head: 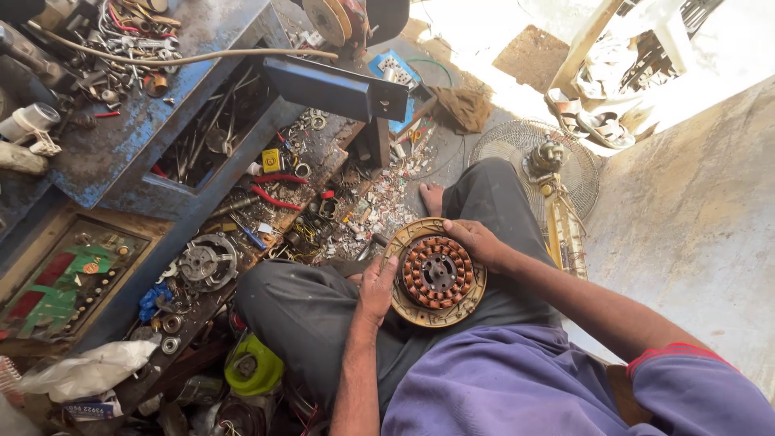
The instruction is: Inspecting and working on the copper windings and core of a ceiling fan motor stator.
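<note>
A round fan motor stator point(436, 273) with copper windings sits in a worn brass-coloured disc on my lap. My left hand point(376, 289) grips the disc's left edge, fingers curled against the rim. On its upper right edge rests my right hand point(478, 240), thumb and fingers clamped over the rim. I sit with dark grey trousers, one bare foot point(431, 196) stretched toward the floor.
A blue metal workbench point(137, 137) full of tools and scrap stands at left. Red-handled pliers point(274, 198), a grey motor housing point(208, 261) and small parts litter the low shelf. A fan grille point(517, 145) lies ahead, sandals point(601, 125) beyond, concrete wall at right.
</note>
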